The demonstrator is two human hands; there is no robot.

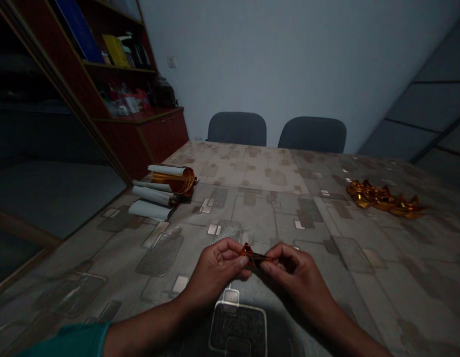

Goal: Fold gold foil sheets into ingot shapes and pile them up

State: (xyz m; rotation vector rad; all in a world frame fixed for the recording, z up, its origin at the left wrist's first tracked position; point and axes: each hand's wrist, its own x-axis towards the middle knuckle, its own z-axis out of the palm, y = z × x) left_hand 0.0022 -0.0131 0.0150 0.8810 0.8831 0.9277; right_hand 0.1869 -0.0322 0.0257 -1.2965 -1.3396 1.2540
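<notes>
Between my two hands, just above the patterned tablecloth (248,208), is a small folded piece of shiny gold-orange foil paper (257,257). My left hand (224,263) pinches its left end, where a short flap points up. The right end sits between the thumb and fingers of my right hand (295,270). Both hands are closed on it, and my fingertips hide its ends. Off to the right on the table lies a row of folded gold foil pieces (384,199). At the left rests a curled stack of foil sheets (175,181) with pale backing.
Two dark grey chairs, a left one (237,128) and a right one (313,134), stand behind the table's far edge. A reddish-brown cabinet (164,131) with shelves of items is at the back left. Pale wall closes off the far side.
</notes>
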